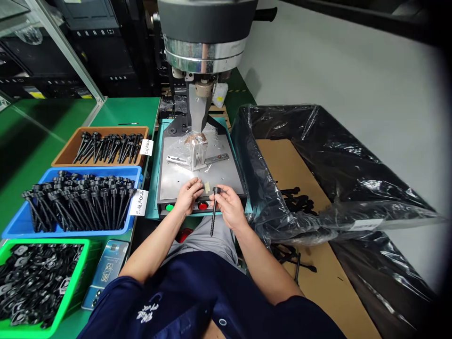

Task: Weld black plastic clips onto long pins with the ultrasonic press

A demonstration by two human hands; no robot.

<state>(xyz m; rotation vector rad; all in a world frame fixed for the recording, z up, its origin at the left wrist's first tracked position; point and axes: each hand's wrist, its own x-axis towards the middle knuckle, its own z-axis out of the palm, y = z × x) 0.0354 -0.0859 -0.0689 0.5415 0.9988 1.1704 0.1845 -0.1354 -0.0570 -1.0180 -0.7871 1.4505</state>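
Observation:
Between the thumb and fingers of my right hand [229, 207] is a black ribbed rod [213, 219], gripped near its thick round head. It hangs nearly upright, its thin end pointing down over my lap. My left hand [189, 197] is at the front edge of the press base [169, 183], fingers curled in and pressed together. What they hold, if anything, is hidden. Behind both hands a clear fixture [198, 153] stands on the metal plate, directly under the tapered press horn [199, 110]. A green button [170, 207] and a red button [202, 206] sit on the base's front.
At left stand a brown tray [100, 129] and a blue tray [70, 233] of similar black rods, and a green crate [67, 306] of small black parts. A phone [106, 273] lies beside the crate. A box lined with black plastic [275, 202] stands at right.

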